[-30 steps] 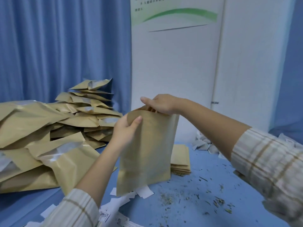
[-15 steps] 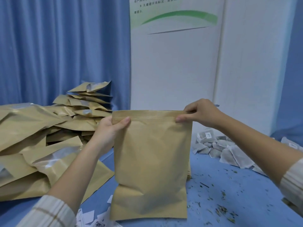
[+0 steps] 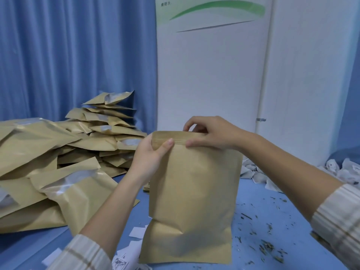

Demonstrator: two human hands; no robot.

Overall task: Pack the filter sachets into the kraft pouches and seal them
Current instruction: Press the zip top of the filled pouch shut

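In the head view, I hold one kraft pouch (image 3: pixel 192 193) upright in front of me, with its bottom edge low over the blue desk (image 3: pixel 272 221); I cannot tell if it really touches the surface. My left hand (image 3: pixel 151 155) has a narrow grip on the top left corner: the thumb lies across the front, just under the zip strip (image 3: pixel 179 142), and the other fingers are hidden behind the pouch. My right hand (image 3: pixel 211 133) pinches the same strip near its middle, thumb in front and fingers curled over the top edge. I think I hold it like this because the left hand keeps the corner steady while the right hand presses the strip closed. So the step in hand is, in my judgement, the sealing. The lower part of the pouch looks a little swollen, so there are probably sachets inside, but I cannot see them.

The pouch stands between my two forearms, and its top edge is inside both grips. To my left, a big pile of kraft pouches (image 3: pixel 58 162) lies on the desk, well apart from my hands. To my right, near the wall, loose filter sachets (image 3: pixel 342 170) wait. Dry herb crumbs (image 3: pixel 266 248) and small paper slips (image 3: pixel 136 231) lie near the pouch.
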